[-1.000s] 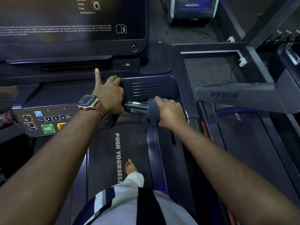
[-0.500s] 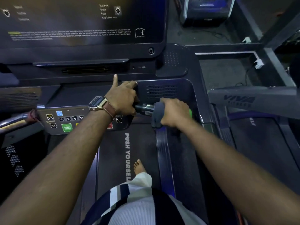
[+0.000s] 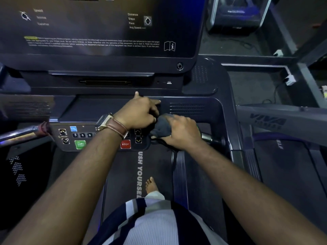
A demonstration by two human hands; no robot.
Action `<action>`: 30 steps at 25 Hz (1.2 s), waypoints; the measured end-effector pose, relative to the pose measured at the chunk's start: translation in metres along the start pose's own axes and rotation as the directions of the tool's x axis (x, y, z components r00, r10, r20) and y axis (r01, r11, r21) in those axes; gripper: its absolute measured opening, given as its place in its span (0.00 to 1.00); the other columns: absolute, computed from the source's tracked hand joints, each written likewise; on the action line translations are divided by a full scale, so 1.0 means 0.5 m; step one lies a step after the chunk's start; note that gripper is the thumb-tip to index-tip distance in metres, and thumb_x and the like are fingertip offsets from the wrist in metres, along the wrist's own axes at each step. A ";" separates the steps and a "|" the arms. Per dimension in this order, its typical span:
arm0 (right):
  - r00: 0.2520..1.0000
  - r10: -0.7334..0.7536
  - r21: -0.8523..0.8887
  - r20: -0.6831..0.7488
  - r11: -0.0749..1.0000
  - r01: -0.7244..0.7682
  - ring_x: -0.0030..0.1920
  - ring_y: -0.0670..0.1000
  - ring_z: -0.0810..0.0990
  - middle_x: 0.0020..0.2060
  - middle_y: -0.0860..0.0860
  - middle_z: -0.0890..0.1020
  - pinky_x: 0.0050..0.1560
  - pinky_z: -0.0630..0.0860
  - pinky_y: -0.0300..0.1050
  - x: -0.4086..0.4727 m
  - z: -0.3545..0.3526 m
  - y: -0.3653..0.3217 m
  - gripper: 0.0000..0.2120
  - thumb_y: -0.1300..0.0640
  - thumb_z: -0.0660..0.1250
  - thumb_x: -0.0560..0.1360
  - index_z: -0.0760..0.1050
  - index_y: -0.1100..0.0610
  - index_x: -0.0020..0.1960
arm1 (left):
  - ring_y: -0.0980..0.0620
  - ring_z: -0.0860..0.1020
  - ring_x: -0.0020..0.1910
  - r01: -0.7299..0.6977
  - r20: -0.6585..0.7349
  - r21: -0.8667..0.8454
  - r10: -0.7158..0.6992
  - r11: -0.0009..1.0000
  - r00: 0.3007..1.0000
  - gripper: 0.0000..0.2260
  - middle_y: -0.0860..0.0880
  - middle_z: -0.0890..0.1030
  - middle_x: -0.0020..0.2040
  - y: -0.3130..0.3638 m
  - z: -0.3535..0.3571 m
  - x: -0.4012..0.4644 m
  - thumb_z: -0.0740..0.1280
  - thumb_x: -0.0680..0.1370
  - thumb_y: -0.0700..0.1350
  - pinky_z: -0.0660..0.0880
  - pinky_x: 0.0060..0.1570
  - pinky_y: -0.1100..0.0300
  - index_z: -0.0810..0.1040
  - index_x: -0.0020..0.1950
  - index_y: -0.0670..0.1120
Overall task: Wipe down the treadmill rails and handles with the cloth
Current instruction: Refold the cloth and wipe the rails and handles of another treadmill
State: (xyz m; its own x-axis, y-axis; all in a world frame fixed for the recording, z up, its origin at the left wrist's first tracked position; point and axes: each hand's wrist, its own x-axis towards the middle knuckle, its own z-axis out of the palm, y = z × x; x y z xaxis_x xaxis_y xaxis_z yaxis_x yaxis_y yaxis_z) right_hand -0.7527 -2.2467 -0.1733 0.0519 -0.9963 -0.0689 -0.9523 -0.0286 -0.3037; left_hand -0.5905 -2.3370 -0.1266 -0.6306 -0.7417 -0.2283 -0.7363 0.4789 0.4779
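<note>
Both hands meet at the treadmill's right handle, the cloth bunched between them.

The right hand (image 3: 184, 131) has its fingers curled over the grey cloth (image 3: 163, 125), pressing it round the metal handle (image 3: 206, 137), whose bare end pokes out just past the wrist. The left hand (image 3: 139, 112) lies touching the cloth, fingers loosely bent on the console ledge with the thumb lifted; whether it pinches anything I cannot tell. A watch (image 3: 104, 121) on a brown strap sits on that wrist, right over the button panel (image 3: 70, 137), covering some keys between the green quick-start button (image 3: 80, 144) and the red STOP button (image 3: 125, 144). Above stands the dark display screen (image 3: 99, 29). Below, a bare foot (image 3: 151, 185) rests on the belt (image 3: 123, 174). The left handle (image 3: 21, 133) runs off to the far side; a neighbouring machine's arm (image 3: 283, 121) lies close on the right.
</note>
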 end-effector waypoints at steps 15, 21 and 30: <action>0.843 0.508 0.969 -0.178 0.239 0.061 0.40 0.43 0.84 0.37 0.43 0.85 0.39 0.79 0.40 0.024 -0.061 -0.111 0.05 0.55 0.76 0.72 0.82 0.55 0.45 | 0.56 0.79 0.59 -0.178 -0.547 -0.763 -0.473 0.622 0.691 0.17 0.49 0.81 0.60 0.085 0.052 -0.070 0.66 0.76 0.45 0.74 0.62 0.58 0.78 0.64 0.44; 0.974 0.165 0.984 -0.155 -0.061 0.167 0.57 0.52 0.83 0.53 0.50 0.85 0.56 0.79 0.46 0.010 -0.074 -0.244 0.15 0.49 0.65 0.78 0.78 0.57 0.59 | 0.45 0.67 0.72 -0.357 -0.476 -0.878 -0.500 0.319 0.723 0.30 0.42 0.70 0.72 0.055 0.014 -0.175 0.65 0.77 0.51 0.61 0.73 0.45 0.63 0.76 0.43; 0.770 -0.523 0.539 -0.365 0.555 0.633 0.79 0.59 0.52 0.78 0.57 0.58 0.76 0.52 0.64 0.063 0.023 -0.538 0.41 0.40 0.68 0.75 0.55 0.56 0.80 | 0.48 0.79 0.48 -0.582 -0.314 -0.779 -0.949 0.234 0.038 0.11 0.39 0.83 0.51 -0.111 0.000 -0.400 0.67 0.79 0.42 0.77 0.51 0.52 0.80 0.57 0.37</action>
State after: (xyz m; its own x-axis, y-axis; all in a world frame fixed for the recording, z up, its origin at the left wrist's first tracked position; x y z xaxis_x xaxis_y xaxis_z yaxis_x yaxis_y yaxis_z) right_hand -0.4916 -2.2693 -0.1048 0.4281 -0.7821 0.4528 -0.3339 -0.6025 -0.7249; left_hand -0.4235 -2.2152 -0.1076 0.7519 -0.6295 -0.1961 0.3855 0.1785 0.9053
